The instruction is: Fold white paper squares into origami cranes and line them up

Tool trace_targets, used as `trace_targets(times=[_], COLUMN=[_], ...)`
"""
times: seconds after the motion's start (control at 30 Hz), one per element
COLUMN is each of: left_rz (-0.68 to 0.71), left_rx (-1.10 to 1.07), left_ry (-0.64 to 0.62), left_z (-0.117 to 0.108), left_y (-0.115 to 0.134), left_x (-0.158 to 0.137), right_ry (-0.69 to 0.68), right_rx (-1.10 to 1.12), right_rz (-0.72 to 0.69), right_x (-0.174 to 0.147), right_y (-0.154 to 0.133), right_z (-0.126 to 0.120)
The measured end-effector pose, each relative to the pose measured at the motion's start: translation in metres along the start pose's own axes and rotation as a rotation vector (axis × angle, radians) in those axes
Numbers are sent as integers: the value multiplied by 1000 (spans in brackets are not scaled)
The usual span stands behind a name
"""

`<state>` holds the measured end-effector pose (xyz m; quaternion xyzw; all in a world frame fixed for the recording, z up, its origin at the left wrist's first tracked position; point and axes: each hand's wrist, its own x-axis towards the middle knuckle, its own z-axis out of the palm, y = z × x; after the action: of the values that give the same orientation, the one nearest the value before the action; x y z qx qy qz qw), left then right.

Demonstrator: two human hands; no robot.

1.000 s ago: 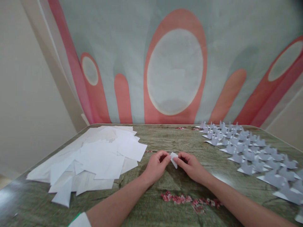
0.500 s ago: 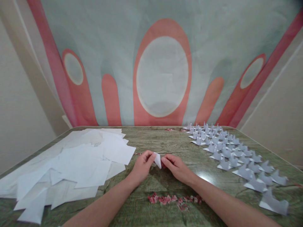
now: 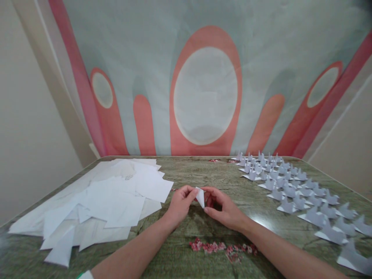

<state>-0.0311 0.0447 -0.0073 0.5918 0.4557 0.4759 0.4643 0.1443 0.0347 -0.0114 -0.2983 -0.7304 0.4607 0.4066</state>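
A small folded piece of white paper (image 3: pixel 200 197), pointed at its lower end, is held just above the table in the middle of the head view. My left hand (image 3: pixel 182 201) pinches its left side between thumb and fingers. From the right, my right hand (image 3: pixel 221 207) curves around the other side, index finger at the upper edge and thumb by the lower tip. Its remaining fingers are curled and partly in shadow. On the right of the table stand several rows of folded white paper birds (image 3: pixel 314 217).
A spread pile of loose white paper sheets (image 3: pixel 116 205) covers the table's left side. The wood-patterned table (image 3: pixel 162 255) bears pink flower prints (image 3: pixel 209 246) near its front. A grey-green backdrop (image 3: pixel 157 46) with coral shapes rises behind the back edge.
The view has shifted, so everything lies a little further right. My right thumb has moved down and away from its fingers, toward the paper's lower tip. My left hand keeps its pinch.
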Motion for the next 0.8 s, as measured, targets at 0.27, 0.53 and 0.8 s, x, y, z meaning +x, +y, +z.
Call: trace_targets(times=[0.27,0.53,0.8], left_rz=[-15,-26,-17], left_rx=[-7,0,5], left_ry=[6,-31,-49], left_z=[0,-1,-1], left_y=[5,12,12], left_x=[0,1,1], right_ry=[28,69,86], right_rx=[-66,-137,-188], right_rz=[-1,-20,-75], right_x=[1,3,4], right_y=[-4,-3,-5], right_z=[0,2,0])
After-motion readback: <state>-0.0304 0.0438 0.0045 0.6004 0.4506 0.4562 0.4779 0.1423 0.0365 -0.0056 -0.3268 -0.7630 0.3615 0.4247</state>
